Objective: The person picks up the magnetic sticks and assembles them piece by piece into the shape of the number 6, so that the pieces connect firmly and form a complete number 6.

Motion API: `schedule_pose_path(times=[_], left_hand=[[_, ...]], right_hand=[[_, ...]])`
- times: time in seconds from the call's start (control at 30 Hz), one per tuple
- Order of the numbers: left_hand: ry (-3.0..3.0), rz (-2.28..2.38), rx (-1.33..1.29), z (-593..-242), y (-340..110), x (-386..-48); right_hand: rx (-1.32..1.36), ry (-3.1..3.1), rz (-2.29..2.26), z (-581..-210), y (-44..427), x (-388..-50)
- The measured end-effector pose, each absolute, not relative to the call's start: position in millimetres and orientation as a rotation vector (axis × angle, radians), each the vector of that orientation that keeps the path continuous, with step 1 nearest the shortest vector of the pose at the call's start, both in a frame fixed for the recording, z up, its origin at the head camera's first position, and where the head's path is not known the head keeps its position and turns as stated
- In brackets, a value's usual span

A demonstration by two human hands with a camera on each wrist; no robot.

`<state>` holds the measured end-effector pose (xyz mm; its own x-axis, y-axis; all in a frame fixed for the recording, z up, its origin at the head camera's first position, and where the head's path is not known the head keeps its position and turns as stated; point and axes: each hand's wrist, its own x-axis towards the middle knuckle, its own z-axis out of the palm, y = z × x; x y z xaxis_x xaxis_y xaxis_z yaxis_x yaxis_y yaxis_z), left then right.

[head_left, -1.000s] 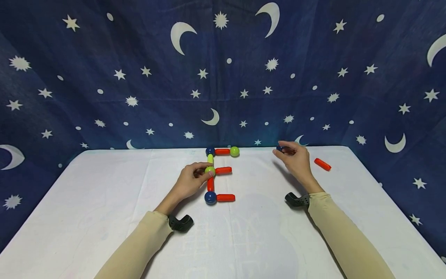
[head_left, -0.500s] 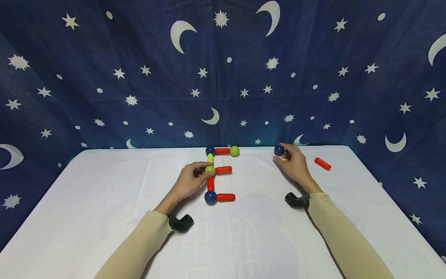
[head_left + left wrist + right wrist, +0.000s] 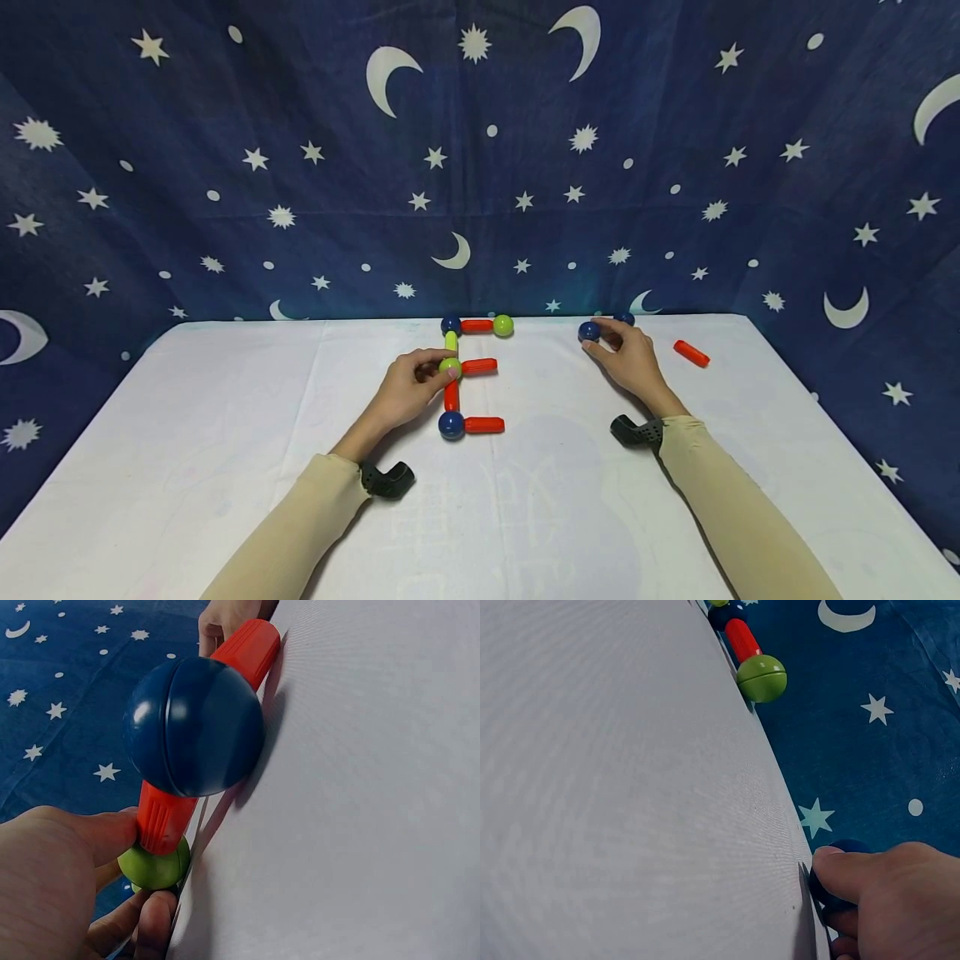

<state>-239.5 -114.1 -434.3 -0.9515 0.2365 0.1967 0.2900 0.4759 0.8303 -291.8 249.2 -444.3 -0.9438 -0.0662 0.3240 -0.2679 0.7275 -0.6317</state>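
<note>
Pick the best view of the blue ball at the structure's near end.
Left wrist: the near blue ball is large, uncovered, its seam clear. Head shows it whole but small, touching two red rods. Right wrist misses it; the far blue ball shows at the top edge.

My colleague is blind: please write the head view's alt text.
A person's left grip pinches the middle green ball of an E-shaped frame on a white table; the right grip holds a blue ball. Another blue ball and a red stick are nearby; starry cloth hangs behind.
</note>
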Motion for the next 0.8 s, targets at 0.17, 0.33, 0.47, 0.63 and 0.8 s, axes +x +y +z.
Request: schedule_pose_path(times=[0.17,0.33,0.47,0.63,0.8], left_hand=[[-2.656,-1.51,-0.471,-435.4,-114.1,-239.3],[-2.655,-1.513,-0.478,-436.0,-113.9,-239.5],[-2.653,-1.506,-0.476,-435.5,-114.2,-239.7],[-2.655,-1.495,-0.475,-435.5,-114.6,-240.0],[-2.656,-1.491,-0.476,-435.6,-114.9,-240.3]], right_hand=[[0.268,-2.651,1.048,-444.0,249.0,-291.3],[0.293,-2.661,1.104,-437.9,243.6,-290.6],[0.354,-2.689,1.159,-430.3,229.2,-287.6],[0.491,-2.738,1.186,-423.1,199.4,-275.8],[0.621,-2.755,1.237,-422.7,172.6,-264.5]])
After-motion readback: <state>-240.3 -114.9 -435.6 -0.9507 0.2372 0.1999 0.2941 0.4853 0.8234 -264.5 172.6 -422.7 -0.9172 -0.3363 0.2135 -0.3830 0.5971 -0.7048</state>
